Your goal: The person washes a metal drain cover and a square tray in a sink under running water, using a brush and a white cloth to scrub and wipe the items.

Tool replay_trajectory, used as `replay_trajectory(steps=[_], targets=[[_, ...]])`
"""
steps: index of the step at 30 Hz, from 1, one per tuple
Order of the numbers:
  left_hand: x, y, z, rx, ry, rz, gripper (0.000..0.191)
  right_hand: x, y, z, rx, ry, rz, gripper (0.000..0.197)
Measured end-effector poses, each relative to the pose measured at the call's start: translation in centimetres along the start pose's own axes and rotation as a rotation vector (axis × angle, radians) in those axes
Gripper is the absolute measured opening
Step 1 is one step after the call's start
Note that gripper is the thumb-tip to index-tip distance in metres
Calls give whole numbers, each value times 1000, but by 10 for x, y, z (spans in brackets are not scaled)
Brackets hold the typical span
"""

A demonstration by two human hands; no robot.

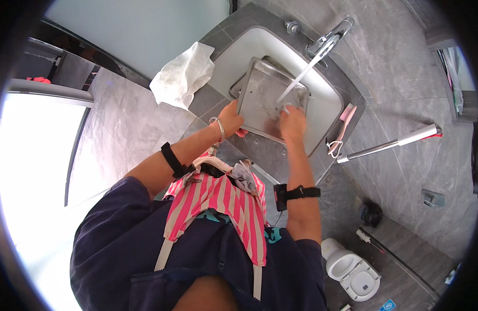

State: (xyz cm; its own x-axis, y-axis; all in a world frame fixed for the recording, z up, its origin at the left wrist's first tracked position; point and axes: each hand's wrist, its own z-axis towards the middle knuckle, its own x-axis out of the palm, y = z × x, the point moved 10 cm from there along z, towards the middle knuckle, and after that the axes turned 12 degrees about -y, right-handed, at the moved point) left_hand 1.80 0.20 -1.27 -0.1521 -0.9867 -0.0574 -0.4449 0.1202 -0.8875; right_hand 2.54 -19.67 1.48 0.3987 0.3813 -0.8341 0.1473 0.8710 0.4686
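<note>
My left hand [231,118] grips the near left corner of a rectangular metal tray [258,91], which is tilted over a white sink [324,97]. Inside the tray, my right hand [294,123] presses a small whitish thing, mostly hidden by the fingers, against the wet bottom. Dark specks show on the metal there. Water [299,77] runs from the chrome faucet [330,41] into the tray, close to my right fingers. Beneath it, a second metal tray [236,86] lies in the sink, largely covered.
A crumpled white cloth or bag [182,76] lies on the grey tiled counter's left side. On the right edge rests a pink brush [343,126], beside a white-handled pole [386,148]. A toilet [350,268] and a long-handled tool [398,260] are at lower right.
</note>
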Motion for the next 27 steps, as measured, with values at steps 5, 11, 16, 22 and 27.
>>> replay_trajectory(steps=[5, 11, 16, 22, 27], targets=[[5, -10, 0, -60, -19, 28, 36, 19, 95, -10, -129, 80, 388, 19], [1, -5, 3, -34, -49, 24, 41, 16, 12, 7, -154, 119, 137, 21], [3, -14, 0, -56, -80, 62, 37, 18, 53, 4, -147, 24, 323, 29], [-1, -10, 3, 19, -73, 131, 43, 26, 12, -2, -147, 150, 329, 29], [1, -9, 4, -11, -77, 161, 49, 43, 6, 30, -107, 70, 59, 30]])
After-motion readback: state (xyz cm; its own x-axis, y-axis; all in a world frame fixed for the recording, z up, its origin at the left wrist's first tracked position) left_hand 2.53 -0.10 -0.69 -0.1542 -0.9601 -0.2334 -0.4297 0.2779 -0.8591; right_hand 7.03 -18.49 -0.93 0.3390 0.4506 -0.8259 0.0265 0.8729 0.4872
